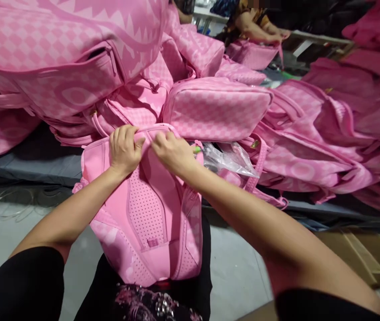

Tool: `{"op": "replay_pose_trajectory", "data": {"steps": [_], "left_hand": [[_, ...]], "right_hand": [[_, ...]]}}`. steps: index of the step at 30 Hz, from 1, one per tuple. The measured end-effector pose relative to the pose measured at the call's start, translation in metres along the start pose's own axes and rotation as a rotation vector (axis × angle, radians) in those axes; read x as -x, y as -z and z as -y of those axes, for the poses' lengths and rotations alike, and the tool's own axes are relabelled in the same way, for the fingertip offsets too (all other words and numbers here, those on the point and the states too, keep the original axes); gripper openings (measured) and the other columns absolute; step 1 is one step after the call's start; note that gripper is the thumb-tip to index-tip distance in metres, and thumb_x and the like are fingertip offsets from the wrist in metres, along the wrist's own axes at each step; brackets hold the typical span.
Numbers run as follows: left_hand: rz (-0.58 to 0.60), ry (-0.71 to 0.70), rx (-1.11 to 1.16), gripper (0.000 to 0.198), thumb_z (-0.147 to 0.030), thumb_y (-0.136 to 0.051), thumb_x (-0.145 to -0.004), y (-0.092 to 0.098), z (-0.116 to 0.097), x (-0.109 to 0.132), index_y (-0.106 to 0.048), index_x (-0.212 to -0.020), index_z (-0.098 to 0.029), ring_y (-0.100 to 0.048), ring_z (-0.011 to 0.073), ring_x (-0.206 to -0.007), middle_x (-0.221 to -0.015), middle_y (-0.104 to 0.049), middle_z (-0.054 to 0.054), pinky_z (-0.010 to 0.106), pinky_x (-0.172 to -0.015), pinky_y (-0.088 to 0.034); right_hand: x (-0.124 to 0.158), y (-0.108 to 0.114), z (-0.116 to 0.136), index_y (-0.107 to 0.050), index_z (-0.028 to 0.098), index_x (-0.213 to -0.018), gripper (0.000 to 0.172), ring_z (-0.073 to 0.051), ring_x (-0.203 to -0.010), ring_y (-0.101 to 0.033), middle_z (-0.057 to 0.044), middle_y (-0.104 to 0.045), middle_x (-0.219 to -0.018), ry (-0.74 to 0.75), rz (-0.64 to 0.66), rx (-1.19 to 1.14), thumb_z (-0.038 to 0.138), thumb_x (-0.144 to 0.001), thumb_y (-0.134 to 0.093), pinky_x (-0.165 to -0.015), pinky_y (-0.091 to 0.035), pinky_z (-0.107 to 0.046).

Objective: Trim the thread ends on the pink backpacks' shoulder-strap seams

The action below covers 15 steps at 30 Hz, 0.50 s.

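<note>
A pink backpack point(150, 214) lies back side up over my lap and the table edge, its perforated padding facing me. My left hand point(125, 149) is closed on the top edge of the backpack near its handle. My right hand point(173, 151) is closed on the same top edge just to the right, and a small green object point(197, 150) peeks out beside its fingers. The two hands almost touch each other.
Several pink checkered backpacks point(216, 107) are piled on the grey table point(43, 160) behind and to both sides. A clear plastic bag point(230, 158) lies right of my right hand. Another person's hands point(260, 31) work on a pink bag at the far end. A cardboard box point(360, 254) stands at the lower right.
</note>
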<state>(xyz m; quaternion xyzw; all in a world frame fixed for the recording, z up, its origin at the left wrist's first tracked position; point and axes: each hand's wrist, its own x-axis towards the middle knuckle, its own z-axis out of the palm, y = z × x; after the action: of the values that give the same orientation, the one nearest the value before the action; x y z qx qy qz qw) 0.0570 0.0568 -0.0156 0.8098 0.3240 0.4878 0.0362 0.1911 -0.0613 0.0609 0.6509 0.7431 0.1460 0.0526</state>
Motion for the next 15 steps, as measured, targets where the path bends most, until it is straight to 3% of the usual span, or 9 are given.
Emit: {"op": "replay_pose_trajectory", "data": {"steps": [3, 6, 11, 13, 15], "left_hand": [[-0.039, -0.021, 0.088, 0.046, -0.056, -0.04, -0.103, 0.009, 0.003, -0.001, -0.066, -0.108, -0.019, -0.061, 0.0265, -0.106, -0.109, -0.069, 0.013, 0.042, -0.095, -0.045], [-0.02, -0.016, 0.206, 0.039, -0.049, -0.056, -0.099, 0.031, -0.021, 0.003, -0.064, -0.118, -0.017, -0.06, 0.0265, -0.117, -0.121, -0.066, 0.014, 0.044, -0.104, -0.045], [0.414, 0.069, 0.717, 0.036, -0.047, -0.064, -0.096, 0.052, -0.088, 0.015, -0.063, -0.116, -0.017, -0.068, 0.0181, -0.101, -0.113, -0.071, 0.007, 0.031, -0.091, -0.056], [0.513, 0.072, 0.8, 0.032, -0.047, -0.064, -0.096, 0.051, -0.104, 0.018, -0.066, -0.105, -0.016, -0.069, 0.0174, -0.093, -0.105, -0.074, 0.005, 0.03, -0.085, -0.057], [0.531, 0.012, 0.784, 0.028, -0.044, -0.062, -0.097, 0.05, -0.109, 0.019, -0.069, -0.095, -0.017, -0.069, 0.0163, -0.086, -0.097, -0.074, 0.003, 0.031, -0.084, -0.056]], "right_hand": [[-0.032, 0.008, -0.005, -0.064, 0.009, -0.118, 0.04, -0.028, -0.102, -0.063, -0.019, -0.062, -0.123, -0.084, -0.104, -0.159, 0.007, -0.102, -0.026, -0.074, -0.05, -0.036], [-0.018, 0.015, -0.007, -0.059, 0.015, -0.117, 0.025, -0.02, -0.095, -0.065, -0.011, -0.065, -0.116, -0.219, -0.325, -0.479, 0.012, -0.102, -0.039, -0.077, -0.052, -0.032], [0.035, 0.026, 0.018, -0.043, 0.027, -0.12, 0.018, -0.013, -0.076, -0.066, 0.001, -0.065, -0.096, -0.313, -0.869, -1.192, 0.028, -0.103, -0.048, -0.069, -0.056, -0.027], [0.043, 0.029, 0.03, -0.041, 0.029, -0.118, 0.018, -0.014, -0.073, -0.066, 0.002, -0.065, -0.092, -0.351, -0.96, -1.34, 0.031, -0.102, -0.049, -0.066, -0.058, -0.029], [0.048, 0.028, 0.033, -0.042, 0.031, -0.119, 0.018, -0.016, -0.08, -0.07, 0.002, -0.067, -0.092, -0.381, -0.957, -1.408, 0.033, -0.102, -0.049, -0.074, -0.06, -0.032]]}}
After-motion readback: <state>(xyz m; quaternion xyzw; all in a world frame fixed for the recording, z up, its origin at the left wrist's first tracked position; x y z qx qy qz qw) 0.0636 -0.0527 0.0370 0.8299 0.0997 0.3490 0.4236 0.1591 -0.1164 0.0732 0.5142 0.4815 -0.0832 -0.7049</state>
